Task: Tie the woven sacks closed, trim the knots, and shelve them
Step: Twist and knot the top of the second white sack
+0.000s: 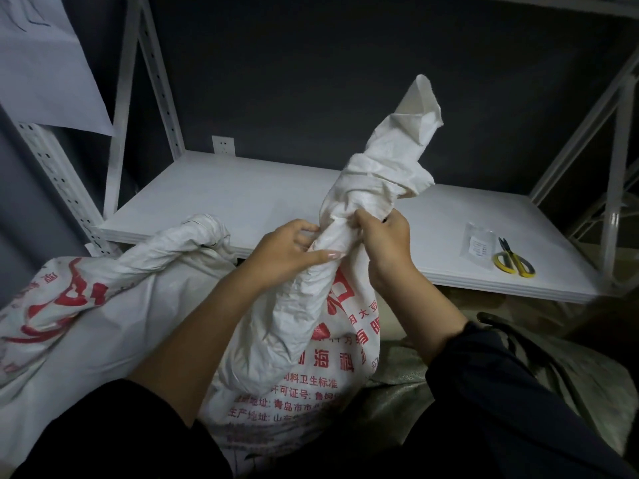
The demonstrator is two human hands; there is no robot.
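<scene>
both hands hold the twisted neck of the woven sack (304,340): left hand (290,252) and right hand (385,236) each gripping just below the knot (377,181). scissors (513,259) lie on the shelf (242,202), far right.

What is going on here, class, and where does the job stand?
A person's left grip and right grip hold the twisted neck of a sack just below its knot. The knot looks untrimmed; scissors lie on the shelf. A second sack lies left, unshelved.
</scene>
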